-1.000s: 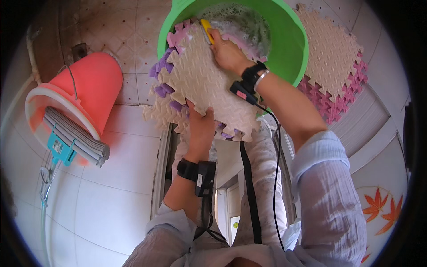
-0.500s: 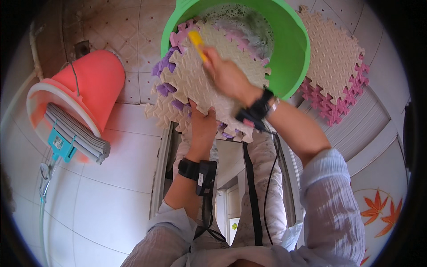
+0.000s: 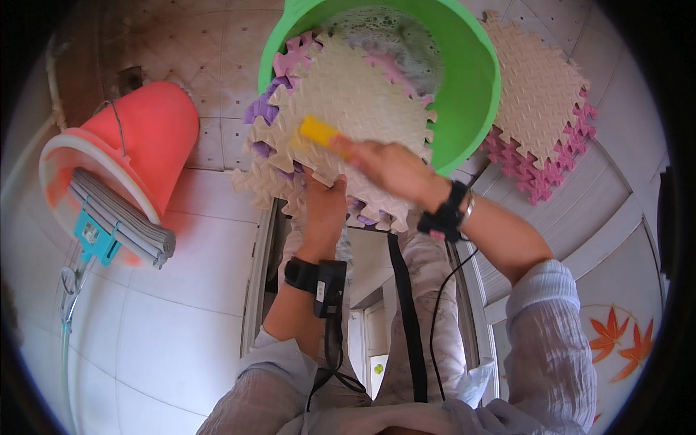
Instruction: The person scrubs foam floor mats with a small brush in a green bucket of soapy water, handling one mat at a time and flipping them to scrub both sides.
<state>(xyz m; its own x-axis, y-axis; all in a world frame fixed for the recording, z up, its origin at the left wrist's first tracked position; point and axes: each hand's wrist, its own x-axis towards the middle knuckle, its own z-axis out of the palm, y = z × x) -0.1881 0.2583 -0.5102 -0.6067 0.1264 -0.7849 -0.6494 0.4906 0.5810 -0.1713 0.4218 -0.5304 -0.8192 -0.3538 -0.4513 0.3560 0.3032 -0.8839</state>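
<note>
A cream interlocking foam mat tile (image 3: 377, 94) slopes over the near rim of a green basin (image 3: 467, 109), on top of purple and pink tiles. My left hand (image 3: 324, 210) grips its near edge, the fingers partly hidden at the edge. In my right hand (image 3: 399, 170) is a yellow brush (image 3: 319, 131), closed in my fingers and lying across the lower part of the cream tile. The hand is slightly blurred, and the brush's bristles are hard to make out. Foamy water (image 3: 391, 32) stands in the basin behind the tiles.
To the right of the basin lies a stack of cream and pink foam tiles (image 3: 533, 94). At left, a red bucket (image 3: 148, 138) is tipped over, with a grey sponge mop (image 3: 123, 217) at its mouth. Cables hang from both wrists.
My right hand has drawn the yellow brush from the upper part of the cream tile toward me. My left hand keeps its grip on the near edge.
</note>
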